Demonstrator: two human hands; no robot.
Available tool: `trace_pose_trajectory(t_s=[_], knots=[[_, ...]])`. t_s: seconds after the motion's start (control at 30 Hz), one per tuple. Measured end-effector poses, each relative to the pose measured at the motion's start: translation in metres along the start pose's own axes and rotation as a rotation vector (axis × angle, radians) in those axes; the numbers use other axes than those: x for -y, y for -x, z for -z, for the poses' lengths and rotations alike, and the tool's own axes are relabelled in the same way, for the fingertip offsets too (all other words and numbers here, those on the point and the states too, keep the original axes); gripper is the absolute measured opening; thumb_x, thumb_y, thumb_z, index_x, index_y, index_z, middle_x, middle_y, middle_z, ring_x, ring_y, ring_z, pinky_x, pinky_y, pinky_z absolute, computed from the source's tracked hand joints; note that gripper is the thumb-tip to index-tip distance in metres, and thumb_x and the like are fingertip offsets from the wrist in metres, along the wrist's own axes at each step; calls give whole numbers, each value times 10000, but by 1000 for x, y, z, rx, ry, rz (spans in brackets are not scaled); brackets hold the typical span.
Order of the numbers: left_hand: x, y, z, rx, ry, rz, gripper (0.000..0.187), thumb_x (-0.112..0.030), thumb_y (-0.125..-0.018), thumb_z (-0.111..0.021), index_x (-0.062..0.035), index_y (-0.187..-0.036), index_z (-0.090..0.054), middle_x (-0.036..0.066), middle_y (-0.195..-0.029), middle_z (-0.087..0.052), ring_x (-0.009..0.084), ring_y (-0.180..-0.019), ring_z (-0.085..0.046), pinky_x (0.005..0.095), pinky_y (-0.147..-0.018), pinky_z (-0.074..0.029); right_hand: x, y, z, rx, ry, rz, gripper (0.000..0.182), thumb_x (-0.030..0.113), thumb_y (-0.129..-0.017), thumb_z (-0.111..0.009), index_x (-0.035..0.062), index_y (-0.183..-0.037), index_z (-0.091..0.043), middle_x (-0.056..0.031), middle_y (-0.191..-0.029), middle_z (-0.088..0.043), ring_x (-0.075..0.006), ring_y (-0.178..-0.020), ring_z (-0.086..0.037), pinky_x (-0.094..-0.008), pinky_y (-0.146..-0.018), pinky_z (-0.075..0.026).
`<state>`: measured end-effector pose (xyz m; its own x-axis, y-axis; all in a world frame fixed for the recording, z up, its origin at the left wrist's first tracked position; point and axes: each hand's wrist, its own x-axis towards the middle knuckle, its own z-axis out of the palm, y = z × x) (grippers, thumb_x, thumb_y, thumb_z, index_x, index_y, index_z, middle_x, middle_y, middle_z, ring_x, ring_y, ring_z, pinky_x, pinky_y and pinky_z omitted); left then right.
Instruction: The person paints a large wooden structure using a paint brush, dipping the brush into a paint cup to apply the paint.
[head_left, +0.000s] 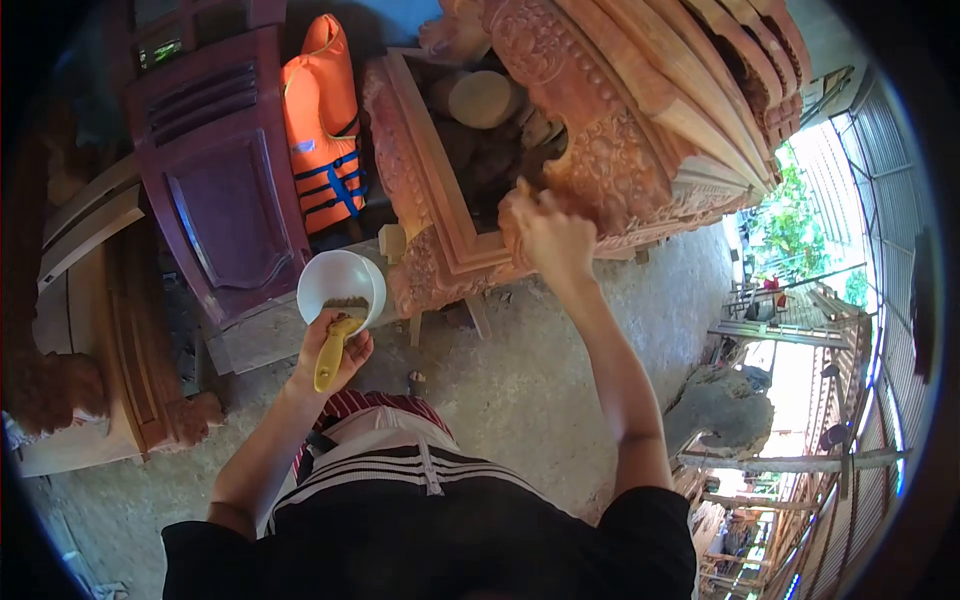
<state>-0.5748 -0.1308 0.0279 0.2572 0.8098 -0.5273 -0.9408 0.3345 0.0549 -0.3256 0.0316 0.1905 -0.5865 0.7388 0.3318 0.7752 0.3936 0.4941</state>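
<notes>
My left hand (343, 352) is closed around the rim of a white plastic bowl (318, 278). A brush with a yellow handle (330, 362) rests in the bowl, its brown bristles (347, 303) inside and its handle held against the rim by my fingers. My right hand (553, 238) is at the corner of a carved reddish-brown wooden piece of furniture (610, 165), touching its edge, with the fingers curled. Whether anything small is in those fingers is hidden by the back of the hand and some blur.
An orange life vest (322, 120) with blue straps stands beside a dark red panelled door (225, 190). Behind the furniture frame shows a round wooden block (484, 99). Wooden boards (95, 220) lean at the left. Concrete floor (500, 370) lies below; timber is stacked at the right.
</notes>
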Motion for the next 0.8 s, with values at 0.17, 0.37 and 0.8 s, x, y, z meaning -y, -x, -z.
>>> trace_pose_trajectory(t_s=[0.17, 0.37, 0.8], knots=[[-5, 4, -3, -3, -24, 28, 167, -217, -873, -516, -60, -911, -553, 69, -825, -612, 213, -715, -608, 366, -781, -489, 1, 24, -14, -184, -168, -62, 91, 224, -836, -561, 192, -900, -618, -50, -824, -615, -265, -579, -622, -400, -513, -491], [-5, 3, -2, -37, -58, 34, 148, -203, -866, -522, -69, -825, -569, 65, -805, -614, 220, -716, -597, 376, -785, -477, 20, 56, -31, 65, -218, -44, 64, 207, -790, -584, 200, -841, -622, -24, -860, -608, -256, -570, -610, -368, -515, -499], [11, 11, -9, -116, -85, 89, 190, -217, -862, -543, -71, -983, -536, 63, -898, -596, 211, -751, -597, 374, -797, -485, 27, 75, -41, -51, -225, -114, 191, 127, -732, -583, 156, -919, -606, -71, -964, -592, -255, -600, -642, -364, -508, -517]])
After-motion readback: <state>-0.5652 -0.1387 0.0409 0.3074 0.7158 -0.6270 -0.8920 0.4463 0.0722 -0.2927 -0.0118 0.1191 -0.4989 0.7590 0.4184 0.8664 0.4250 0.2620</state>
